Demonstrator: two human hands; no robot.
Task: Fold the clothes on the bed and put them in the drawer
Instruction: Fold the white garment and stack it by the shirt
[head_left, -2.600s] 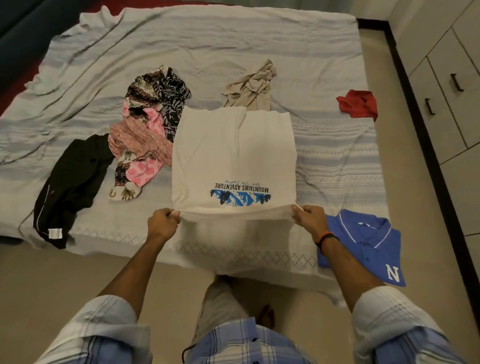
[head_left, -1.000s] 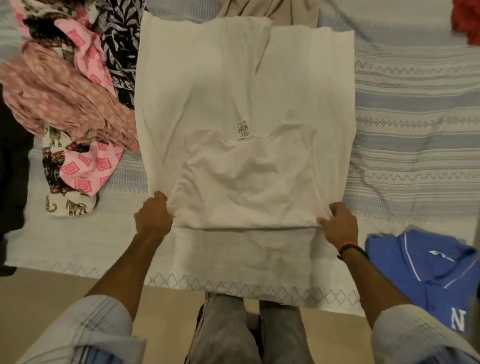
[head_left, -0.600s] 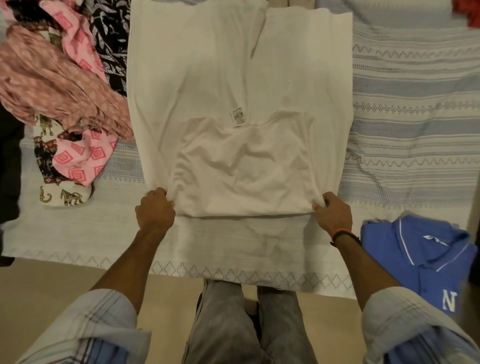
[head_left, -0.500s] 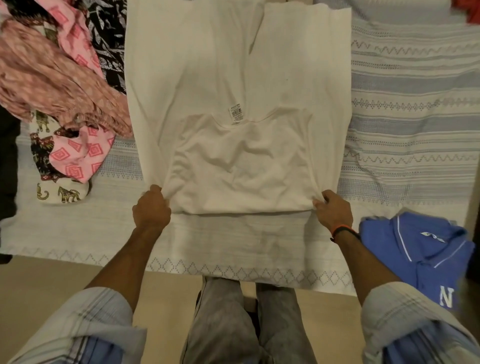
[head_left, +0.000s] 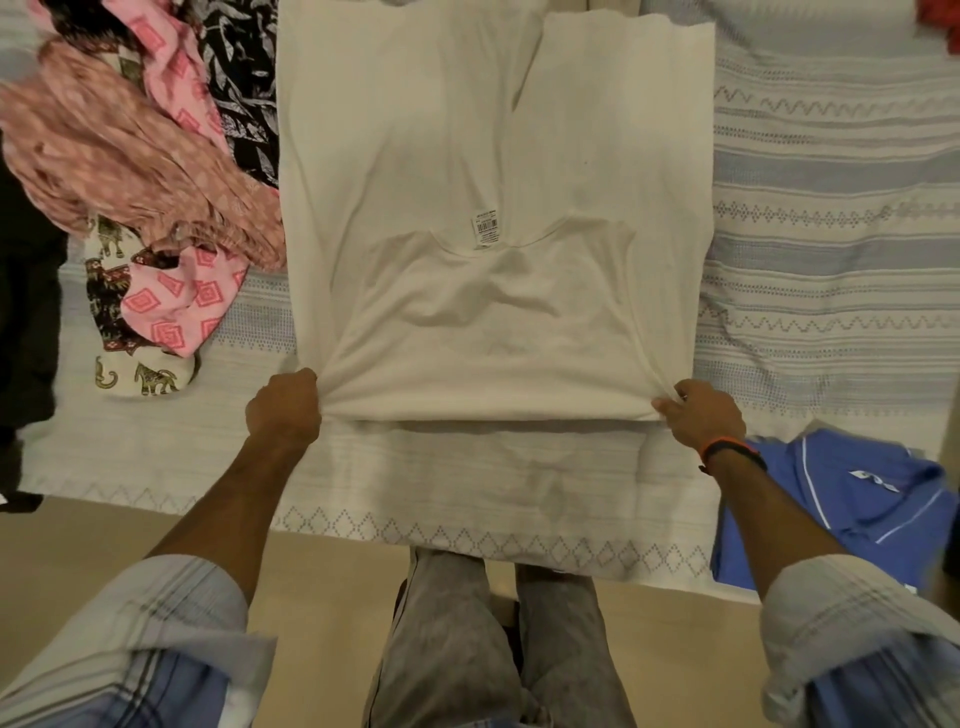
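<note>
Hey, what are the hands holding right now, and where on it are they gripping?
Both hold the cream T-shirt on the bed. The left hand pinches its near left corner, and the right hand pinches its near right corner, along the near edge.

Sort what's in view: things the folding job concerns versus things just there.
Job:
cream T-shirt
left hand
right hand
pink patterned clothes
blue polo shirt
black garment

Just there:
striped bedsheet
wristband
</note>
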